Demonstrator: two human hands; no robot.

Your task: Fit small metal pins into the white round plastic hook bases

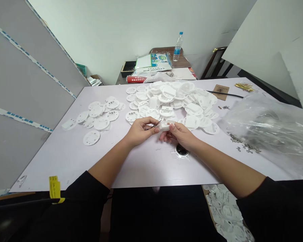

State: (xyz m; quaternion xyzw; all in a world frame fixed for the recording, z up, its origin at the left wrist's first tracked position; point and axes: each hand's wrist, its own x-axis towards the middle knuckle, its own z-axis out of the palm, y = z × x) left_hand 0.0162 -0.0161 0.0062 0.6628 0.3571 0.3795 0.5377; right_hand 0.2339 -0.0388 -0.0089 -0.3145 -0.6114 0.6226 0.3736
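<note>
Between my two hands, above the table's middle, is a round white plastic part [164, 126], tilted edge-on to me. My right hand [178, 133] grips its right side, thumb on top and fingers curled below. In my closed left hand [143, 130] are slim metal tweezers [155, 125], their tips reaching up by the part's left edge. The left fingertips are close against the part, and whether they also grip it I cannot tell. Just behind my hands lies a big heap of similar white parts [166, 94]. A smaller scattered group [102, 122] lies to the left.
A black round hole with a clear rim [182, 150] is below my right wrist. Small metal pieces [247, 147] lie beside a clear plastic bag [270, 124] at right. Behind the table stands a water bottle [177, 47]. A grey partition [27, 87] borders the left.
</note>
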